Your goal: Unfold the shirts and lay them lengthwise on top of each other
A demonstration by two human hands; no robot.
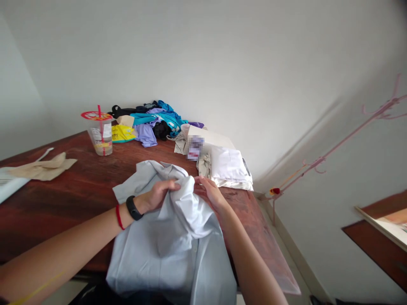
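In the head view, a person is holding one pale grey shirt (pixel 165 239) over the near part of a brown table (pixel 79 186). The shirt is lying partly on the wood, and its low end is running off the bottom of the view. The left hand (pixel 160 192) is keeping its thumb on top of the cloth near the collar, pinching it; most of its fingers are hiding behind the cloth. The right hand (pixel 211 192) is touching the other side of the bunch with its fingers close together, but I cannot tell if they are gripping.

The work seems to be partway. Both hands are already working at the top of the shirt. The middle is bunching up and the cloth is not lying flat or neat yet, so smoothing seems to be left.

Now I am counting. One shirt is sitting in front. One cup (pixel 95 137) is standing at the back left with one straw (pixel 101 135) poking out. One yellow packet (pixel 122 133) is lying beside it. One heap of clothes (pixel 171 123) is piling up near the wall; I cannot count its pieces. One white bundle (pixel 229 163) is resting behind the right hand. One pink rack (pixel 321 160) is standing on the right.
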